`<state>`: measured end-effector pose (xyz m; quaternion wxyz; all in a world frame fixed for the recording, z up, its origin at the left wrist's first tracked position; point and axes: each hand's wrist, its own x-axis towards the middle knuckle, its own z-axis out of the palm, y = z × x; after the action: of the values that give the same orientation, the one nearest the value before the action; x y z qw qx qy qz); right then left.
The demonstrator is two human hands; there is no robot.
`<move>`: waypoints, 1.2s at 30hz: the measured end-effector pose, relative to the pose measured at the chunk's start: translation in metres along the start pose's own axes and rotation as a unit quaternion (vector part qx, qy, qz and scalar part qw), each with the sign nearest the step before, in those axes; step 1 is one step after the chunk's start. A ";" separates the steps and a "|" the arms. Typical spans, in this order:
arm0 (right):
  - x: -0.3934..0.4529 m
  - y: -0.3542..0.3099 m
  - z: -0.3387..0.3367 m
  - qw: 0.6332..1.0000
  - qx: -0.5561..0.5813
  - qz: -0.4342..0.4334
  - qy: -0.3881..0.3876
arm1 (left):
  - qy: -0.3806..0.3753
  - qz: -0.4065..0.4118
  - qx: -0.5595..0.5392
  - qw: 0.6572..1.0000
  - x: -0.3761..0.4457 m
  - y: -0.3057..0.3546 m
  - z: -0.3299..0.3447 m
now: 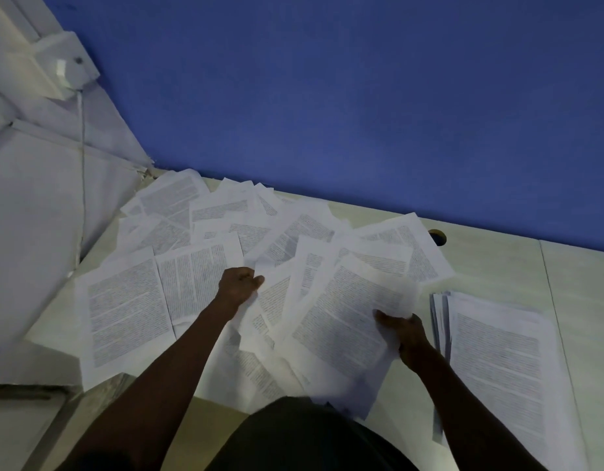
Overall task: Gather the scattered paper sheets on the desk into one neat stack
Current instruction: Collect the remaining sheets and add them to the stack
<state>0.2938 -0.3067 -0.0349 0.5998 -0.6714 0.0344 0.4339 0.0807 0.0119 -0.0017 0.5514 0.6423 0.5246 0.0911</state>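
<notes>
We looked down on a pale table [490, 263] set against a blue wall [361, 96], with printed paper sheets [205, 229] spread loosely over its left and middle parts, many overlapping at odd angles. Our left hand [237, 283] reached into the middle of the spread, its fingers curled in a clenched grip that pinched the edge of one or more sheets there; exactly how many we could not tell. Our right hand [404, 329] held the right edge of a large sheet [348, 321], thumb on top, and that sheet looked slightly lifted and blurred at its upper corner. To the right of that hand lay a gathered stack [501, 362] of sheets, its left edges fanned a little, resting on the table just beside the right forearm. A big sheet [124, 317] lay flat at the left near the table's front edge. A round hole [438, 236] showed in the table near the wall, and a white box [61, 62] with a cable sat on the white surface at upper left.
</notes>
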 end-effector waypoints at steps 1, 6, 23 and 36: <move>-0.002 0.003 -0.001 1.000 0.000 0.001 0.014 | 0.024 -0.011 0.007 1.000 0.000 -0.006 0.001; -0.006 0.015 -0.009 0.996 0.034 -0.008 0.085 | -0.117 -0.083 0.009 0.990 -0.017 -0.022 0.000; -0.032 0.001 -0.034 0.987 -0.052 0.055 -0.142 | 0.209 -0.045 -0.047 0.976 -0.031 -0.038 0.002; -0.021 -0.006 -0.007 0.964 -0.228 -0.031 -0.132 | 0.144 -0.048 0.264 0.953 -0.028 -0.029 0.004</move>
<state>0.2880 -0.3209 -0.0173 0.4435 -0.7277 -0.1658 0.4962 0.0548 -0.0164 -0.0136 0.2845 0.7191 0.6339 0.0150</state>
